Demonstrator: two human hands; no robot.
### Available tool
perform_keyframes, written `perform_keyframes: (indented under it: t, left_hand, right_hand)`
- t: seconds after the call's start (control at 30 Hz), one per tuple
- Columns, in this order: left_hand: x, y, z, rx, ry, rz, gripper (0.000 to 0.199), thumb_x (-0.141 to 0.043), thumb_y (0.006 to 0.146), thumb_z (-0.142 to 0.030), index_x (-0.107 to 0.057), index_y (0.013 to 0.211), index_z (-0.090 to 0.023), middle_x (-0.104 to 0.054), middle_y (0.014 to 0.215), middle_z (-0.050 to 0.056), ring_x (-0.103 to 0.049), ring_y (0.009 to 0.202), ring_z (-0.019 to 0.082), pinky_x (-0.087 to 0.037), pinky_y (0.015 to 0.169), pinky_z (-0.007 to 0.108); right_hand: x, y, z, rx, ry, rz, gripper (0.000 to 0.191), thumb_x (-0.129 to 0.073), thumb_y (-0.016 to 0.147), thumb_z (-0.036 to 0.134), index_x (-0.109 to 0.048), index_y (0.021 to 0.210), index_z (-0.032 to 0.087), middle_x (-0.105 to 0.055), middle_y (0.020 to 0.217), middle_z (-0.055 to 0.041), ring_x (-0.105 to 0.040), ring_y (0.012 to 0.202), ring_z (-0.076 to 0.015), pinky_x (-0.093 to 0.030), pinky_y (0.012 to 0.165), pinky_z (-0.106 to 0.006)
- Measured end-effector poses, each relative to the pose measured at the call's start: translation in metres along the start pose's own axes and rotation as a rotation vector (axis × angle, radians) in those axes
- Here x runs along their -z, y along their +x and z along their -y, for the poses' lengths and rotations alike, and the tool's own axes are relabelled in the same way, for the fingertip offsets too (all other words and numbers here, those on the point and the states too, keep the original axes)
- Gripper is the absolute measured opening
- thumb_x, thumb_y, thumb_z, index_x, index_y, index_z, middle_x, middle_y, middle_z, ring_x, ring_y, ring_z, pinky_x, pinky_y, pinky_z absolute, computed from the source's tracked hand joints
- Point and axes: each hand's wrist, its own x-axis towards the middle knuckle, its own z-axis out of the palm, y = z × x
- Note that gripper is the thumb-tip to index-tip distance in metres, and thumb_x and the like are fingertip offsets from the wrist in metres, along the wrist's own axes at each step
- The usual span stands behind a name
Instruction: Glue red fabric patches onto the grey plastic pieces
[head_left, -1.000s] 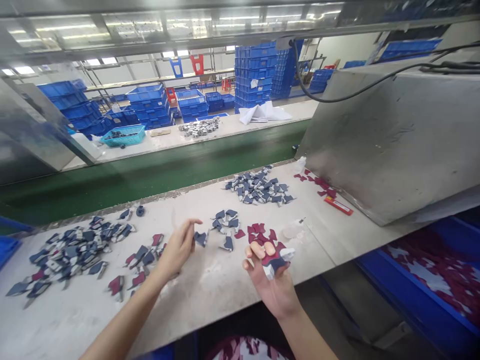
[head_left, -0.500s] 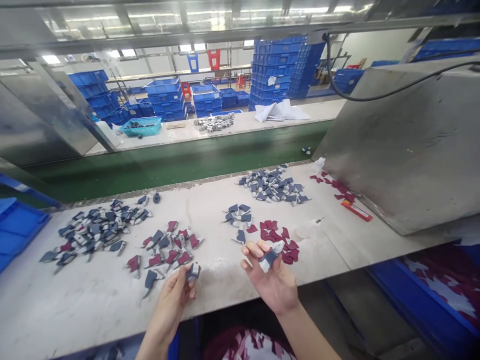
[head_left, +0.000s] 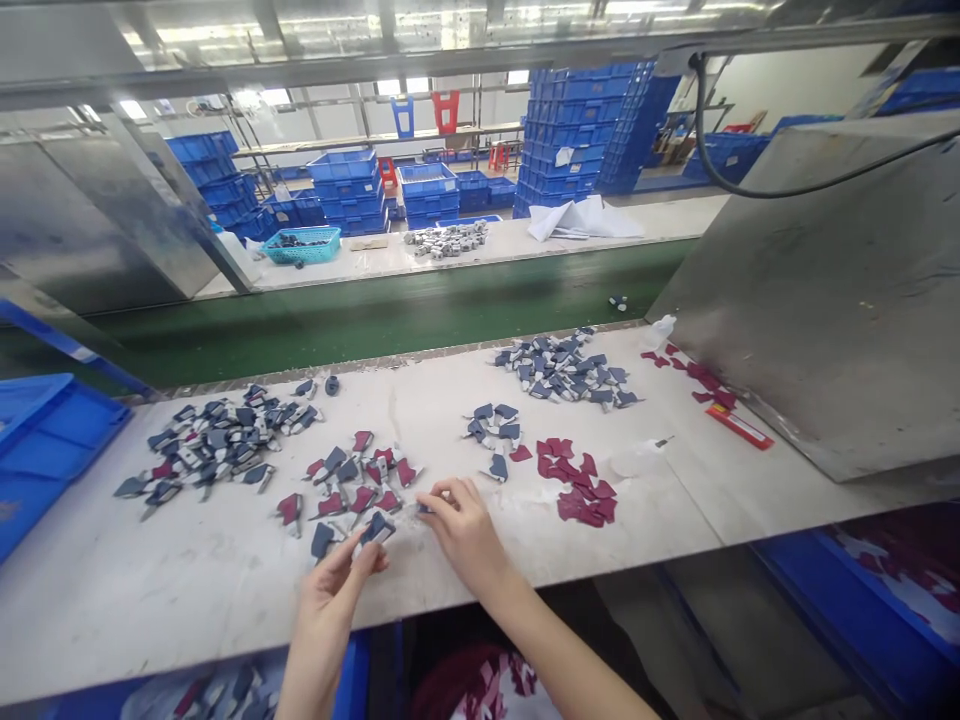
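My left hand (head_left: 346, 572) pinches a small dark blue and grey moulded part (head_left: 377, 530) just above the table's front. To its right, my right hand (head_left: 463, 525) is closed on another dark blue part (head_left: 424, 508), mostly covered by the fingers. Close beyond both hands lies a group of grey parts with maroon or blue faces (head_left: 363, 498). Right of my right hand are loose maroon pieces (head_left: 589, 500). A small cluster of blue and grey parts (head_left: 495, 430) sits farther back.
Larger heaps of blue and grey parts lie at left (head_left: 225, 440) and back right (head_left: 562, 368). A metal housing (head_left: 832, 300) bounds the right side. Beyond the table (head_left: 450, 590) runs a green belt (head_left: 420, 312). A blue bin (head_left: 52, 440) stands at left.
My right hand has moved left, away from the maroon pieces and towards my left hand, carrying its blue part. My left hand has shifted little; the view has turned slightly.
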Motion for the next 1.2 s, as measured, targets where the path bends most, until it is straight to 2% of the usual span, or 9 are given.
perform_keyframes:
  t: [0.1, 0.2, 0.4, 0.5, 0.6, 0.73, 0.83, 0.93, 1.2]
  left_hand:
    - [0.0, 0.004, 0.005, -0.092, 0.076, 0.038, 0.055, -0.083, 0.062, -0.057, -0.079, 0.1, -0.019, -0.079, 0.092, 0.008, -0.074, 0.083, 0.027, -0.06, 0.083, 0.037]
    - [-0.009, 0.009, 0.011, -0.197, 0.188, 0.142, 0.049, -0.079, 0.069, -0.055, -0.08, 0.103, -0.019, -0.078, 0.105, 0.009, -0.073, 0.098, 0.03, -0.058, 0.09, 0.039]
    - [-0.05, 0.005, 0.024, -0.453, 0.364, 0.396, 0.032, -0.07, 0.083, -0.037, -0.077, 0.11, -0.022, -0.079, 0.108, 0.009, -0.073, 0.101, 0.028, -0.06, 0.086, 0.037]
    - [-0.075, 0.001, 0.03, -0.591, 0.423, 0.475, 0.023, -0.067, 0.087, -0.03, -0.077, 0.107, -0.022, -0.08, 0.102, 0.008, -0.075, 0.093, 0.026, -0.059, 0.09, 0.041]
    - [-0.094, 0.001, 0.036, -0.722, 0.501, 0.498, 0.018, -0.063, 0.09, -0.023, -0.075, 0.104, -0.022, -0.08, 0.096, 0.006, -0.075, 0.084, 0.024, -0.054, 0.098, 0.048]
    - [-0.106, 0.005, 0.04, -0.851, 0.562, 0.481, 0.015, -0.065, 0.088, -0.016, -0.073, 0.101, -0.019, -0.076, 0.093, 0.008, -0.069, 0.09, 0.026, -0.058, 0.084, 0.043]
    - [-0.108, 0.008, 0.043, -0.881, 0.591, 0.443, 0.016, -0.068, 0.086, -0.013, -0.072, 0.101, -0.017, -0.074, 0.091, 0.008, -0.065, 0.09, 0.027, -0.056, 0.079, 0.041]
    - [-0.109, 0.009, 0.047, -0.853, 0.606, 0.419, 0.017, -0.069, 0.086, -0.012, -0.071, 0.101, -0.018, -0.073, 0.09, 0.007, -0.062, 0.089, 0.026, -0.054, 0.079, 0.041]
    - [-0.109, 0.008, 0.043, -0.78, 0.583, 0.452, 0.016, -0.069, 0.087, -0.015, -0.07, 0.103, -0.02, -0.073, 0.092, 0.005, -0.06, 0.09, 0.025, -0.05, 0.081, 0.039]
  right_hand:
    - [-0.009, -0.002, 0.001, 0.042, 0.017, 0.066, 0.035, -0.061, 0.088, 0.01, -0.066, 0.118, 0.027, -0.063, 0.105, -0.0085, -0.06, 0.092, -0.0221, -0.058, 0.078, -0.037]
    - [0.013, -0.012, -0.002, 0.09, -0.054, -0.035, 0.038, -0.065, 0.087, 0.015, -0.065, 0.122, 0.028, -0.058, 0.118, -0.0105, -0.058, 0.106, -0.0247, -0.057, 0.083, -0.04]
    - [0.101, -0.039, -0.04, -0.213, -0.651, -0.763, 0.017, -0.071, 0.085, 0.033, -0.077, 0.095, 0.021, -0.05, 0.108, -0.0124, -0.048, 0.102, -0.029, -0.05, 0.08, -0.044]
    - [0.13, -0.04, -0.07, -0.393, -0.701, -0.739, 0.036, -0.067, 0.085, 0.051, -0.078, 0.101, 0.021, -0.038, 0.131, -0.0163, -0.033, 0.124, -0.0399, -0.041, 0.097, -0.059]
    - [0.144, -0.035, -0.092, -0.478, -0.634, -0.601, 0.048, -0.059, 0.086, 0.058, -0.076, 0.11, 0.02, -0.04, 0.13, -0.0186, -0.029, 0.128, -0.0436, -0.034, 0.1, -0.066]
    - [0.144, -0.03, -0.089, -0.464, -0.382, -0.561, 0.058, -0.062, 0.082, 0.049, -0.06, 0.133, 0.02, -0.056, 0.111, -0.0145, -0.054, 0.105, -0.0318, -0.046, 0.095, -0.056]
    - [0.13, -0.033, -0.069, -0.433, -0.03, -0.678, 0.07, -0.073, 0.077, 0.041, -0.049, 0.14, 0.02, -0.065, 0.105, -0.01, -0.065, 0.083, -0.0214, -0.056, 0.082, -0.042]
    - [0.111, -0.04, -0.05, -0.408, 0.097, -0.755, 0.055, -0.077, 0.074, 0.041, -0.063, 0.123, 0.018, -0.07, 0.102, -0.0105, -0.069, 0.084, -0.0223, -0.059, 0.074, -0.035]
    - [0.089, -0.045, -0.036, -0.254, 0.033, -0.557, 0.015, -0.071, 0.08, 0.029, -0.075, 0.086, 0.016, -0.076, 0.077, -0.0074, -0.072, 0.063, -0.0215, -0.059, 0.057, -0.029]
